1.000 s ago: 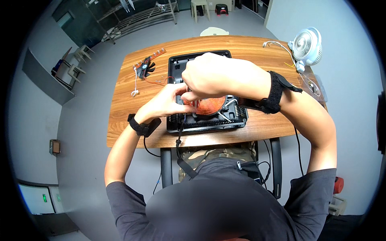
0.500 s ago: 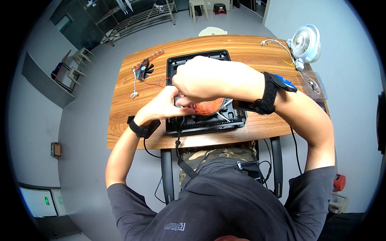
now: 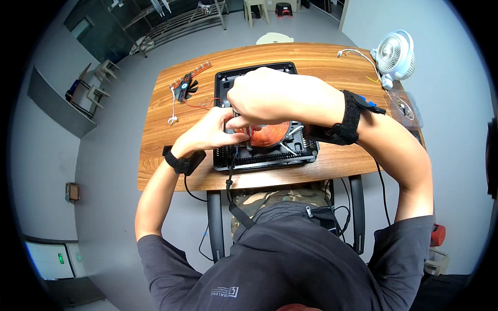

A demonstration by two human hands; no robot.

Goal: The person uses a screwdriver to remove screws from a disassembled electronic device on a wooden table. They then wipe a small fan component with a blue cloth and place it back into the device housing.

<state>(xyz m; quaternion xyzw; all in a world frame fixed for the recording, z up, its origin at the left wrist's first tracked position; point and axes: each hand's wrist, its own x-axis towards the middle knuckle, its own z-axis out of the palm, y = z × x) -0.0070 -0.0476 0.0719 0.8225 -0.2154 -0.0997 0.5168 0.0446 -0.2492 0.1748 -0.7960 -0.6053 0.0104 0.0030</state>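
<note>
An open black appliance housing [image 3: 282,70] lies on the table, with a round copper coil [image 3: 272,135] and white wires inside. My right hand [image 3: 275,98] is closed over the coil's left side, around what appears to be a slim red-and-silver tool [image 3: 248,133], partly hidden by the fingers. My left hand [image 3: 210,129] curls in beside it at the same spot, thumb near the tool; exactly what it grips is hidden. A black cord [image 3: 229,182] hangs from the housing's front.
The wooden table [image 3: 161,160] holds a small black fan [image 3: 185,89] with orange strip and wires at left. A white desk fan [image 3: 391,56], cables and a clear plastic container [image 3: 412,111] are at right. Stools [image 3: 254,11] and a metal rack stand beyond.
Both hands stay at the coil's left side with small shifts: my right hand dipped slightly leftward half a second ago and is now a little higher again, with more of the red piece showing.
</note>
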